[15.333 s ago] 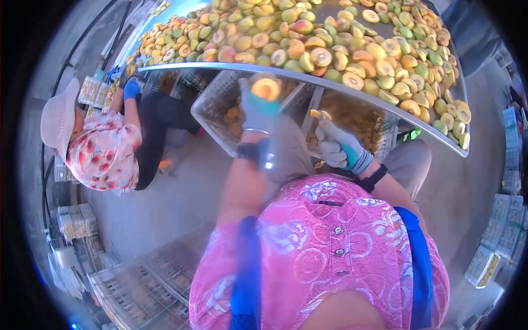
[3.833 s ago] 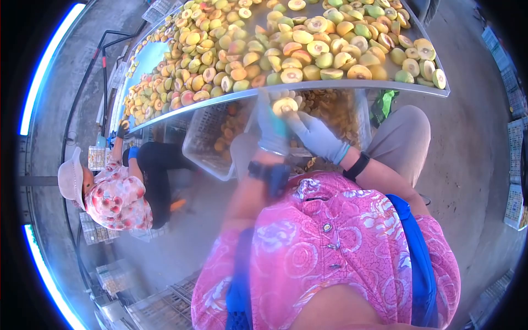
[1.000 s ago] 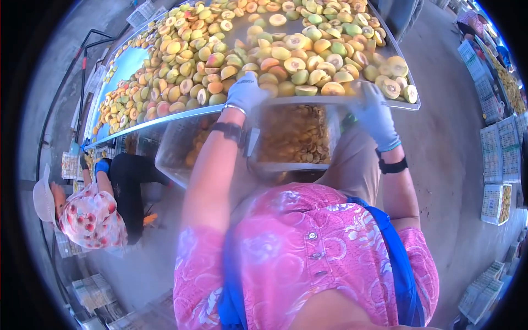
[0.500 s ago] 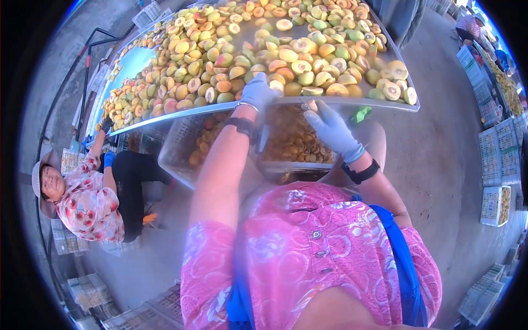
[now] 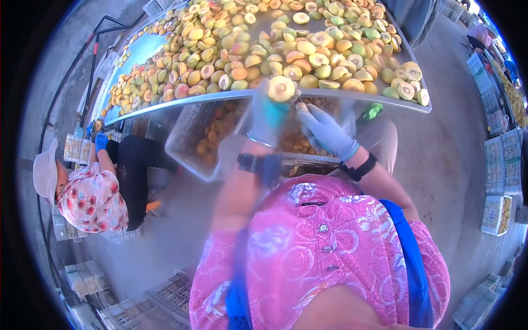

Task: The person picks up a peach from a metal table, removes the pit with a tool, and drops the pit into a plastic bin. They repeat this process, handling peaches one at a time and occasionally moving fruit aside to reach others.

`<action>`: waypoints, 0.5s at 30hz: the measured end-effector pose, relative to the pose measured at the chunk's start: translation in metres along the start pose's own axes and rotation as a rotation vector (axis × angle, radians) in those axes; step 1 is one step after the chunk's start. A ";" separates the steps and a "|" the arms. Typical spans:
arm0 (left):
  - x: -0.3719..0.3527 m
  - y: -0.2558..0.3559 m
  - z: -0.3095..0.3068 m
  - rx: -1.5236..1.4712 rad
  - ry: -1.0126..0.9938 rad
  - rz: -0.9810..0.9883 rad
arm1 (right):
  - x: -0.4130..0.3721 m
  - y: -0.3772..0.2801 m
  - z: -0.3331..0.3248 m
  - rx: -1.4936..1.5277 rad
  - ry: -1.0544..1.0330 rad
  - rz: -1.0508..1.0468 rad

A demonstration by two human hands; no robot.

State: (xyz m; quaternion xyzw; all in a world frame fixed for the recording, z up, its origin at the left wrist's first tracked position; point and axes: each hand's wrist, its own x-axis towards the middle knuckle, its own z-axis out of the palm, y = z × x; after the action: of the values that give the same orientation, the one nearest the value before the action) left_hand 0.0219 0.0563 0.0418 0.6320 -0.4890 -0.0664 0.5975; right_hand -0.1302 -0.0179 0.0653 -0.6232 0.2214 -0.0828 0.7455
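Observation:
A halved yellow fruit (image 5: 281,88) is in my left hand (image 5: 268,114), its cut face and stone showing. My left hand is gloved and blurred, just over the near edge of the metal table (image 5: 192,102). Close on the right, my gloved right hand (image 5: 324,131) grips a small tool (image 5: 298,104), mostly hidden by the fingers, with its tip near the fruit. Many halved fruits (image 5: 242,55) cover the table, yellow, green and reddish. Below the edge, behind my hands, sits a crate of small fruit pieces (image 5: 308,157).
Another white crate (image 5: 206,175) with fruit stands under the table, left of my knees. At the left a seated co-worker (image 5: 91,198) in a hat works at the same table. Crates (image 5: 503,159) are stacked along the right side. A green scrap (image 5: 374,111) hangs at the table edge.
My left hand has come back from the fruit pile with a halved fruit and is beside my right hand. The co-worker's head has turned towards the table. The whole view has shifted slightly.

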 end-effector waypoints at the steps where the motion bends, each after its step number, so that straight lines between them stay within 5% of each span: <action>1: -0.002 0.004 0.003 -0.303 0.080 -0.157 | 0.001 0.001 0.001 0.028 -0.012 0.028; 2: -0.004 0.006 0.004 -0.606 0.159 -0.313 | 0.002 0.001 0.002 0.056 -0.024 0.055; 5: -0.013 -0.011 0.006 -0.425 0.162 -0.231 | 0.003 0.004 0.006 0.075 -0.019 -0.003; 8: -0.017 0.003 0.004 -0.756 0.103 -0.331 | 0.001 -0.004 0.012 -0.033 0.030 0.016; 12: -0.022 -0.001 0.009 -0.584 0.133 -0.213 | 0.001 -0.005 0.013 -0.070 0.051 -0.002; 14: -0.023 -0.003 0.008 -1.135 0.101 -0.418 | 0.003 -0.001 0.013 -0.084 0.053 -0.073; 15: -0.023 -0.001 0.008 -1.134 0.101 -0.419 | 0.006 0.003 0.012 -0.084 0.053 -0.073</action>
State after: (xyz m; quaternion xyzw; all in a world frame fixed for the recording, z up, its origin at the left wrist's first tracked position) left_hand 0.0053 0.0667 0.0273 0.3001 -0.2136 -0.4027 0.8380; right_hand -0.1204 -0.0085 0.0623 -0.6591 0.2215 -0.1172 0.7091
